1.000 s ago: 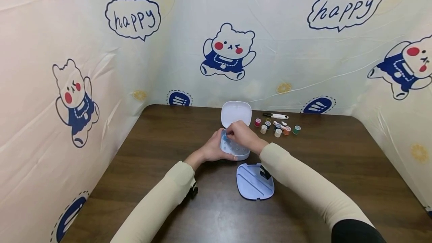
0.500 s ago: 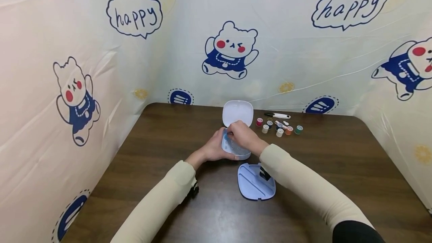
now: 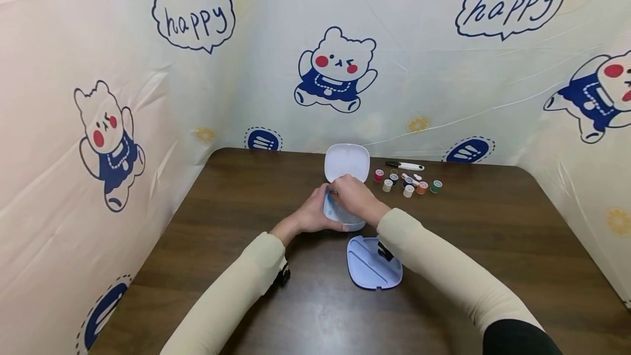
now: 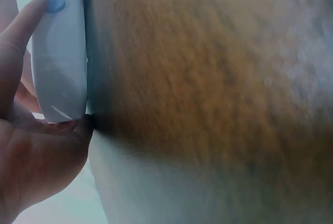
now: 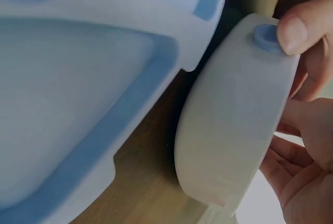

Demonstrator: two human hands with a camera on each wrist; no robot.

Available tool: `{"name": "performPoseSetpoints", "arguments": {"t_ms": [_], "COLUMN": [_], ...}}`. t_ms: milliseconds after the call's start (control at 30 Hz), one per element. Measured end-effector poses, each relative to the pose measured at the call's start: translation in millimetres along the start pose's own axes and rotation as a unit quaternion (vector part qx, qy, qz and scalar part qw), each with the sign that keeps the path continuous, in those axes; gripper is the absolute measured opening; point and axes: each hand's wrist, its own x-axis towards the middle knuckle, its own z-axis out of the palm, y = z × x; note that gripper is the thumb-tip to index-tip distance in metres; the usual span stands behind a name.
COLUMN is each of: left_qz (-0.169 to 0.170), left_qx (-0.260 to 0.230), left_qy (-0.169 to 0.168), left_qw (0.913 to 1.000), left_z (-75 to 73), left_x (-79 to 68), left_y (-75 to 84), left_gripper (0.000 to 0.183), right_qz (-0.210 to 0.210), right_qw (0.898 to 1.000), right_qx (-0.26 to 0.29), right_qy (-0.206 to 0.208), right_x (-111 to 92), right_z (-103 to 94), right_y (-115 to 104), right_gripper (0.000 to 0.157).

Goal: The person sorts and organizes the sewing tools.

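A white box [image 5: 234,109] stands on the table, its lid [image 3: 347,161] tilted up behind it. My left hand [image 3: 314,212] grips the box's left side, the thumb [image 5: 294,30] pressing by the round blue button [image 5: 265,37] on the front wall. My right hand [image 3: 356,196] reaches over the rim with curled fingers, down into the far left corner. Its fingertips are hidden inside the box, and I cannot tell what they hold. Nearer to me, below my right wrist, lies a light-blue divided tray [image 3: 376,266].
Several thread spools, among them a red spool [image 3: 378,175], a white spool [image 3: 408,191], an orange spool [image 3: 422,188] and a green spool [image 3: 436,186], stand right of the box. Behind them lies a white-handled tool [image 3: 411,166] with a black end.
The head view has shifted slightly. My right hand stays at the same corner of the box, and fewer pegs inside show past it. My left hand keeps its grip.
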Motion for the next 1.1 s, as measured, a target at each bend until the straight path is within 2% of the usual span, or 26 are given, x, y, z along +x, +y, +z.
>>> {"name": "performPoseSetpoints", "arguments": {"t_ms": [167, 300, 400, 567, 700, 800, 1100], "left_qz": [0.006, 0.002, -0.006, -0.024, -0.03, -0.033, -0.03], "left_qx": [-0.003, -0.006, -0.005, 0.011, 0.006, -0.001, -0.006], "left_qy": [0.002, -0.002, -0.005, -0.007, -0.005, -0.005, -0.005], "left_qw": [1.0, 1.0, 1.0, 0.9996, 0.9995, 0.9995, 0.9995], "left_z": [0.3, 1.4, 1.8, 3.6, 2.3, 1.6, 0.1], "left_x": [-0.4, -0.4, 0.6, 5.3, 2.8, -0.7, 0.8], "left_y": [0.0, 0.0, -0.3, -6.1, -3.6, -0.5, 0.8], "left_gripper": [0.11, 0.111, 0.112, 0.115, 0.114, 0.114, 0.116], "right_qz": [0.005, 0.03, 0.05, 0.065, 0.078, 0.083, 0.12], "right_qw": [0.999, 0.997, 0.996, 0.996, 0.996, 0.996, 0.991], "right_qx": [0.017, 0.017, 0.01, -0.011, -0.006, 0.003, 0.062], "right_qy": [-0.039, -0.064, -0.069, -0.053, -0.047, -0.044, -0.021], "right_x": [-6, -15, -22, -33, -40, -47, -64], "right_z": [-8.2, -14.6, -19.2, -25.7, -29.1, -29.7, -28.3], "right_y": [1, 5, 9, 15, 18, 20, 31], "right_gripper": [0.025, 0.037, 0.042, 0.039, 0.037, 0.034, 0.023]}}
